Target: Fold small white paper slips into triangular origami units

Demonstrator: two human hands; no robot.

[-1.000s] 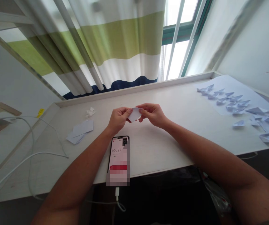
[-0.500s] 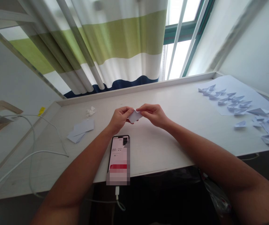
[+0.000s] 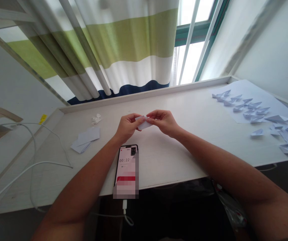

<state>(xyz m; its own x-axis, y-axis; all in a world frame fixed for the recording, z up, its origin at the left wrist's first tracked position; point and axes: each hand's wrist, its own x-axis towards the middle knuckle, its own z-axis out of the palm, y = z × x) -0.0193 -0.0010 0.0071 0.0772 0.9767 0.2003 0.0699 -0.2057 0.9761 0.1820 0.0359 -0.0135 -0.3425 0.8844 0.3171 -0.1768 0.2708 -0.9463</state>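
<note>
A small piece of folded white paper (image 3: 144, 124) is held above the middle of the white table. My left hand (image 3: 128, 127) pinches its left side, thumb on top and fingers beneath. On the paper's right upper part, the thumb and fingers of my right hand (image 3: 164, 122) are closed. Some of the paper is covered by my fingers, so its exact folds cannot be made out. Several folded paper boats (image 3: 250, 105) stand at the right of the table. Left of my hands lies a small stack of white paper pieces (image 3: 85, 140).
A phone (image 3: 127, 167) showing a timer lies below my left hand, with a white cable (image 3: 125, 206) near its lower end. Crumpled paper (image 3: 96, 118) sits behind the stack. Another white cable (image 3: 33, 164) loops across the left side. A large white sheet (image 3: 271, 97) lies under some boats.
My fingers have shifted slightly on the paper, and the paper's visible outline has changed, with its left corner now lying over my left fingers. Both hands keep their pinch.
</note>
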